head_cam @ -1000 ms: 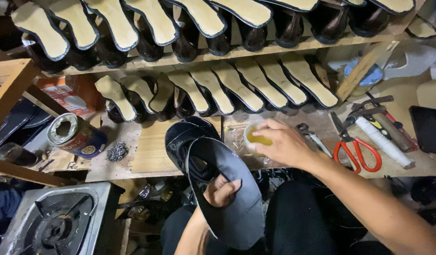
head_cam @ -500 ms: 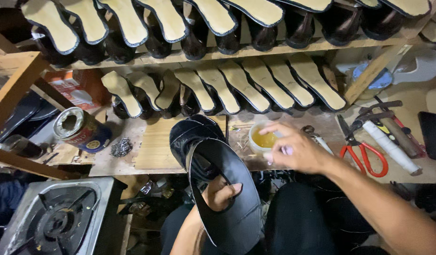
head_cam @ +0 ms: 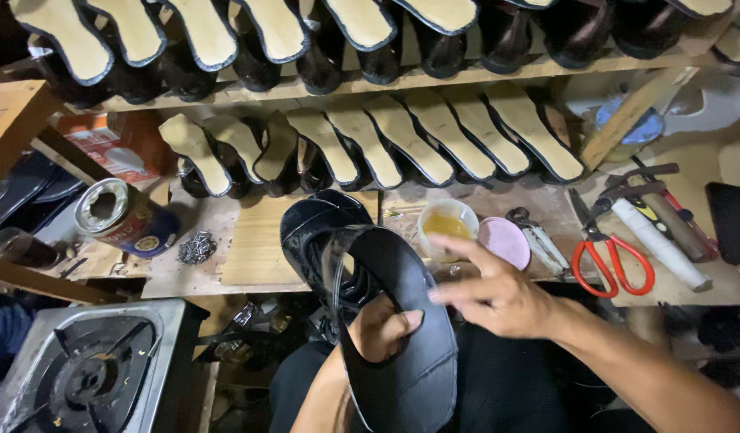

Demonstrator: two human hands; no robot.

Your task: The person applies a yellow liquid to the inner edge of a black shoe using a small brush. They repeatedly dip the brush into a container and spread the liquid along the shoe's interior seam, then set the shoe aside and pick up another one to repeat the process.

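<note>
left hand [head_cam: 382, 329] gripping black sole [head_cam: 402, 321] (maybe rubber), right hand [head_cam: 498, 297] hovering

A small shoemaker's workshop, seen from above a cluttered wooden bench [head_cam: 266, 240]. Two wooden shelves hold rows of unfinished black shoes [head_cam: 434, 136] turned sole up, their tan insoles showing. On the bench lie red-handled scissors [head_cam: 614, 261], pliers [head_cam: 626, 188], a small cup of yellow glue [head_cam: 448, 224], a pink lid [head_cam: 504, 240], an open tin can [head_cam: 121, 216] on its side and a heap of small nails [head_cam: 198, 248]. A gas stove [head_cam: 89, 369] sits at lower left. A black sole [head_cam: 402, 321] rests over an upturned shoe at the worker's lap.
</note>
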